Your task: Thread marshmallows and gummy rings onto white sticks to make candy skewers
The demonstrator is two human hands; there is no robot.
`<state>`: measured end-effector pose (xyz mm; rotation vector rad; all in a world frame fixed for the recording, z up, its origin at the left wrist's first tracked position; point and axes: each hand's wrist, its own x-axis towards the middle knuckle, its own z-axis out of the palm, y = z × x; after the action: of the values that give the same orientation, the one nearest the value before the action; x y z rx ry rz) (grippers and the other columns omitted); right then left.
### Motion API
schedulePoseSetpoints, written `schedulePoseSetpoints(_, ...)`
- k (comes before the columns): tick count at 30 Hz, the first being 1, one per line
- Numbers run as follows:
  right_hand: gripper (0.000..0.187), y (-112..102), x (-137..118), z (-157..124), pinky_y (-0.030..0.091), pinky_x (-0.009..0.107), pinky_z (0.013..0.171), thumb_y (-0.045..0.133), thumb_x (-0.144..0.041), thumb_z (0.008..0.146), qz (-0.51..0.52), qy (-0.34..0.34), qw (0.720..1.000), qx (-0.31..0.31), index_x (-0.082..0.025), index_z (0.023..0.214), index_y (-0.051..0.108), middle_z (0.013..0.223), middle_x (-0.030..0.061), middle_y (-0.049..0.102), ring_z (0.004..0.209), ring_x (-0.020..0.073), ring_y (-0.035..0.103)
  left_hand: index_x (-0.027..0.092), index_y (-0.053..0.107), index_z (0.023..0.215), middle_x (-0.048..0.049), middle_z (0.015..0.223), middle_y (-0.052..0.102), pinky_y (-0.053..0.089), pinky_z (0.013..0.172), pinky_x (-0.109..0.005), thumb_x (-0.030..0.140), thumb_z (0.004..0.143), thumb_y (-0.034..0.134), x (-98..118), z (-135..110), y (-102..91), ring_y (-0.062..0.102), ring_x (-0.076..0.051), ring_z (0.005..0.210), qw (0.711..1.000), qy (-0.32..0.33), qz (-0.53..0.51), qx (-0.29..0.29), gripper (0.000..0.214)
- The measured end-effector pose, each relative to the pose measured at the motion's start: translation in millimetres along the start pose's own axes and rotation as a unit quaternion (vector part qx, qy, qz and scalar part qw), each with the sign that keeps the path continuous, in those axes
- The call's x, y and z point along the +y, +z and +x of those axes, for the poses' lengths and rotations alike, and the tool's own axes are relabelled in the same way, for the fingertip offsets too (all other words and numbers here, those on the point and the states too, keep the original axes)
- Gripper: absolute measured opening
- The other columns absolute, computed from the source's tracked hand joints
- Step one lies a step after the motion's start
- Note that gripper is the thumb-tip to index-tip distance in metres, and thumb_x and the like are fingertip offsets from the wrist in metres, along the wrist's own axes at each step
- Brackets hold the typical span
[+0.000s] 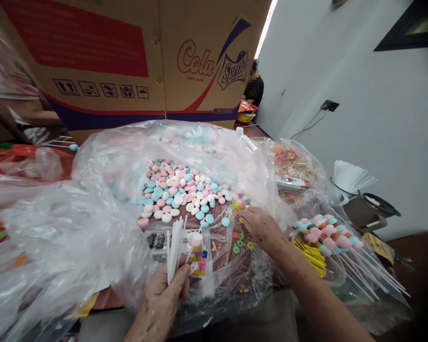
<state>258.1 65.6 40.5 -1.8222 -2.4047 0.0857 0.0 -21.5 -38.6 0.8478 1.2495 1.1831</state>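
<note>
While the left hand (pixel 166 289), near the middle of the tabletop's (pixel 109 298) near edge, has its grip clamped on a bundle of white sticks (pixel 177 244), overlap keeps the sticks from being counted. Just beside them, one pale pink marshmallow (pixel 195 239) shows above a yellowish piece; whether a stick runs through both is hard to make out, as a printed packet (pixel 199 266) lies behind.

Farther in from that edge, a large clear bag (pixel 92 152) lies open toward the person, with pink, blue and white marshmallows (pixel 178 183) in its mouth, too many to count; folds blur those deeper inside. The right hand (pixel 262 228) reaches to the bag's right, fingertips beside or on a small cluster of gummy rings (pixel 237 205); I cannot tell whether its grip is apart or together. Five loose rings lie nearer the near edge: three green, one red, one yellow.

Toward the tabletop's right edge are one bag of gummy pieces (pixel 288 161), one sheaf of gold ties (pixel 311 256), one dark-rimmed mug (pixel 365 211) and bagged candy skewers (pixel 328 232), their number obscured. One cardboard box (pixel 157 61), cut off above, hides the far edge. Two other people are partly visible.
</note>
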Motion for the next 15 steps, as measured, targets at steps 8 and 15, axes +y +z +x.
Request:
schedulePoseSetpoints(8,0.025,10.0,-7.6,1.9,0.041,0.029,0.075,0.042,-0.004,0.092,-0.116,0.006,0.992,-0.041,-0.016,0.099,0.063,0.100,0.0117,0.063,0.092,0.0231,0.058,0.014,0.071,0.089,0.0049,0.040,0.053,0.024,0.041,-0.022,0.052,0.075,0.074,-5.5,1.2,-3.7,0.040,-0.010,0.038,1.000,0.003,-0.011,-0.011,0.041)
schedulePoseSetpoints(15,0.013,5.0,2.1,-5.7,0.039,0.028,0.071,0.046,-0.010,0.091,-0.042,-0.024,0.998,-0.044,-0.018,0.090,0.056,0.091,0.0067,0.063,0.083,0.0198,0.057,0.013,0.068,0.093,0.0065,0.041,0.053,0.025,0.045,-0.020,0.048,0.077,0.074,-3.7,-1.4,-2.1,0.040,-0.008,0.041,0.999,-0.001,-0.036,-0.015,0.039)
